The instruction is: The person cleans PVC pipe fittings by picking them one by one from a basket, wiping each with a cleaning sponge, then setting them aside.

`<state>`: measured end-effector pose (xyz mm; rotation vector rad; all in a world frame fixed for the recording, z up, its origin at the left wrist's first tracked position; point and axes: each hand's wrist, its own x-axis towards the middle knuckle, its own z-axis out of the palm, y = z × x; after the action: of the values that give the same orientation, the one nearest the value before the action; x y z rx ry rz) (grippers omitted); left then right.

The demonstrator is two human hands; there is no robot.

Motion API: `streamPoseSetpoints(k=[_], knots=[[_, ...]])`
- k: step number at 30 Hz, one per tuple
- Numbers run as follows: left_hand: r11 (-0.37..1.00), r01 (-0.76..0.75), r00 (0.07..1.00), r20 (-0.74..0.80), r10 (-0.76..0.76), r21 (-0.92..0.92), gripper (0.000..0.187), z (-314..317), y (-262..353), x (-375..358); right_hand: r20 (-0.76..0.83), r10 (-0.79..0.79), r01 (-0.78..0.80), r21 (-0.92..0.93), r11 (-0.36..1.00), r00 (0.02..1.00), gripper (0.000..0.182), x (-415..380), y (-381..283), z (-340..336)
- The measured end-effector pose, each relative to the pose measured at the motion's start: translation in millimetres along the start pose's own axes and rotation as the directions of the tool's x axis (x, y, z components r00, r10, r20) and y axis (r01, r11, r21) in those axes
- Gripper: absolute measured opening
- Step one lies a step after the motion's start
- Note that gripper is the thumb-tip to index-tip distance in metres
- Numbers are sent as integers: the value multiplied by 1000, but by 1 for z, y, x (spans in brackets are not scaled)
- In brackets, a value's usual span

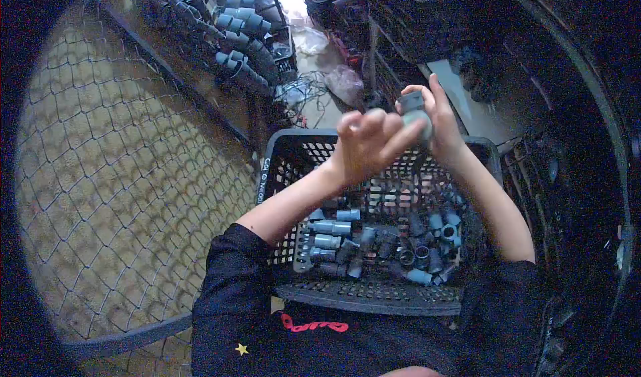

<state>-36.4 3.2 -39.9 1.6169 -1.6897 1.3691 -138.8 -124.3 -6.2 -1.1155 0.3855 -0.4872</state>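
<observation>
My right hand [439, 120] is raised above the far rim of a black plastic crate [380, 302], with its fingers wrapped around a grey plastic pipe fitting [411, 102]. A paler, rounded part shows below the fitting's darker end. Close beside it on the left is my left hand [368, 142], blurred by motion, with its fingers apart and loosely bent. Its thumb side overlaps the pale part; whether it touches cannot be made out. Inside the crate, several grey-blue pipe fittings [332, 227] lie loose on the bottom, some on their sides and some with their round openings upward.
Wire mesh [127, 190] in a frame stands along the left side. Beyond it, more grey fittings [244, 23] are heaped in a bin at the upper left. Clear plastic bags [344, 80] and tangled wire [304, 93] lie behind the crate. Dark racks fill the right side.
</observation>
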Motion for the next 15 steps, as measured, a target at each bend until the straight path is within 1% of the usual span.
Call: streamPoseSetpoints(k=[1,2,3,5,6,7,9,10,11,12,14,15], knots=[[995,92,995,32,-90,-50,41,0,-8,4,6,37,-36,-18,999,999,59,-2,-1,0],[964,188,982,21,-188,-186,33,-1,-14,8,13,73,-73,-34,997,997,59,-5,-3,-1],[979,136,990,49,-130,-153,33,-2,-15,5,21,108,-107,-50,993,994,59,-6,-4,0],[996,21,994,108,-12,-87,33,-6,-9,-9,85,72,-69,-30,997,994,55,2,14,-8],[996,-83,996,42,83,14,34,-8,-3,-11,91,116,-110,-76,991,989,53,1,13,-8],[990,-143,989,-46,144,17,35,-6,-1,-10,96,161,-149,-123,981,982,51,1,13,-9],[984,-144,989,-5,145,107,33,-9,-5,-4,100,43,-20,-217,976,994,45,2,5,-10],[995,-59,998,14,58,80,33,-6,-10,-2,104,-15,41,-262,964,994,44,1,1,-9],[998,26,999,37,-28,53,33,-4,-16,0,105,-9,33,-227,973,994,42,-2,0,-5],[996,89,994,68,-88,-15,31,-6,-19,1,106,-5,25,-191,981,994,42,-6,0,-1],[1000,-19,999,40,19,5,29,-3,-16,-11,128,-20,37,-132,990,992,45,-2,5,-2],[998,-66,997,26,66,15,29,-4,-16,-20,122,-65,94,-249,964,990,44,0,8,5]])
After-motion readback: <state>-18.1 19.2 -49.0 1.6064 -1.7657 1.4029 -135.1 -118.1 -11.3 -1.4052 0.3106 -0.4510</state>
